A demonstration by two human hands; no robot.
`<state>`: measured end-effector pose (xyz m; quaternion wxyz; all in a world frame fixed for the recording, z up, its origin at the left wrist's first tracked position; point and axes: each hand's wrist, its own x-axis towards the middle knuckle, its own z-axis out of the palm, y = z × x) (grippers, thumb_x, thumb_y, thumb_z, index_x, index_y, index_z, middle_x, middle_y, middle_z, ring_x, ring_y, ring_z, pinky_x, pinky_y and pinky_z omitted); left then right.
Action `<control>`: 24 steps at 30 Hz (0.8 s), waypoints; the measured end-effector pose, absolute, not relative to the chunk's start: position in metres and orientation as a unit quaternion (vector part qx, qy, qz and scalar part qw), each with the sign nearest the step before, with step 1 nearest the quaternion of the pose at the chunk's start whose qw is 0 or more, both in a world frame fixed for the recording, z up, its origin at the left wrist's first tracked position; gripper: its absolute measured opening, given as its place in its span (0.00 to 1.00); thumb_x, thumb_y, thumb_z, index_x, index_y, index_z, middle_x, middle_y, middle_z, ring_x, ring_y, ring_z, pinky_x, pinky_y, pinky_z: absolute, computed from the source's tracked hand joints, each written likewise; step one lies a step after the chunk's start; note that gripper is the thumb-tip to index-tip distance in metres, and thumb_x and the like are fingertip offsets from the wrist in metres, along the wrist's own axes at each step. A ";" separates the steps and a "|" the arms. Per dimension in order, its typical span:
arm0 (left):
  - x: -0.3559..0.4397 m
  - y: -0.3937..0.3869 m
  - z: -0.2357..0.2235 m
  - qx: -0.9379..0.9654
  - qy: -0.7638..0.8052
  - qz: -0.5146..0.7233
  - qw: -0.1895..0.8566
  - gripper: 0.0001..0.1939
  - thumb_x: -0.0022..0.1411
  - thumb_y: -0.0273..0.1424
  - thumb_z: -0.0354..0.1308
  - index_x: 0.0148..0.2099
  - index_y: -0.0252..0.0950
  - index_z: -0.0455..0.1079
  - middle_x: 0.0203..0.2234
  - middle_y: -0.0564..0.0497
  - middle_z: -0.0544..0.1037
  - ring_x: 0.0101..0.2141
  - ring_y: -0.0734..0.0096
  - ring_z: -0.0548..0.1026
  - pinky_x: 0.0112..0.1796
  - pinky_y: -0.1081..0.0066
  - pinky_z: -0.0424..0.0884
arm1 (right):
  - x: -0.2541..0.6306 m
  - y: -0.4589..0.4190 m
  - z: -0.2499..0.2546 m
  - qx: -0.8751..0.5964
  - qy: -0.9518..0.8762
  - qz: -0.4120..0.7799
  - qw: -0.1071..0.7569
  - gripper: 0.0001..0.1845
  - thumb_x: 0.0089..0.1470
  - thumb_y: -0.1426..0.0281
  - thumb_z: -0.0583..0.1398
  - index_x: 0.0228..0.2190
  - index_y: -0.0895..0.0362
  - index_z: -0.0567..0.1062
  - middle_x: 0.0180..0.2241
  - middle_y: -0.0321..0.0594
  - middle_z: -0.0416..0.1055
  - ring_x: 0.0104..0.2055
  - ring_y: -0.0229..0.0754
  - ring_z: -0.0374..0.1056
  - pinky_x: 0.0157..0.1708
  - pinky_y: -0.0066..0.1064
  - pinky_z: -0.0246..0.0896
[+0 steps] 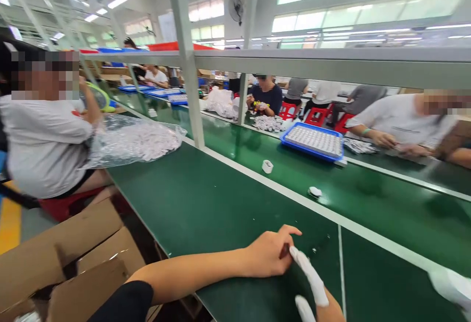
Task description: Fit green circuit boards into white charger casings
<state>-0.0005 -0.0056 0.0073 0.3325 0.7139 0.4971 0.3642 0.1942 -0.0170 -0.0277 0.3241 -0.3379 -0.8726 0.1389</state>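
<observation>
My left hand [268,254] is over the green work surface [176,204], with its index finger pointing out and the other fingers curled in toward the thumb. Whether something small sits inside the curl is hidden. My right hand [316,287] comes in from the bottom edge, wearing white finger cots [308,272] on a finger and the thumb. Its covered fingertip touches or nearly touches my left fingers, while the thumb stands apart below. Beyond the hands, a small white case [267,166] and a round white piece [315,192] lie on the green conveyor belt [386,199].
A clear bag of white parts [136,138] lies at the left beside a seated person. Opened cardboard boxes [84,253] stand at lower left. Across the belt is a blue tray [312,140] with rows of white pieces. A metal post [187,67] carries an overhead shelf.
</observation>
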 end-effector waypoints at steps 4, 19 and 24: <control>0.000 -0.010 0.010 0.711 0.480 0.383 0.342 0.21 0.59 0.26 0.52 0.55 0.34 0.60 0.28 0.56 0.71 0.26 0.77 0.68 0.30 0.76 0.66 | 0.193 -0.002 -0.006 -0.346 -0.874 0.080 0.333 0.25 0.70 0.68 0.45 0.66 0.58 0.52 0.54 0.50 0.67 0.58 0.49 0.63 0.54 0.41 0.68; 0.002 -0.018 0.010 0.770 0.424 0.353 0.320 0.12 0.64 0.34 0.46 0.41 0.37 0.70 0.25 0.54 0.73 0.24 0.73 0.71 0.26 0.75 0.67 | 0.322 -0.079 0.105 -0.800 -0.581 -0.021 -0.149 0.12 0.51 0.84 0.56 0.31 0.60 0.76 0.29 0.46 0.73 0.34 0.50 0.71 0.27 0.30 0.54; 0.006 -0.017 0.006 0.778 0.417 0.333 0.331 0.11 0.64 0.31 0.45 0.41 0.38 0.69 0.26 0.54 0.73 0.25 0.73 0.70 0.29 0.73 0.68 | 0.310 -0.081 0.083 -0.774 -0.602 -0.015 -0.197 0.12 0.51 0.85 0.56 0.25 0.59 0.73 0.26 0.44 0.71 0.29 0.47 0.70 0.23 0.30 0.39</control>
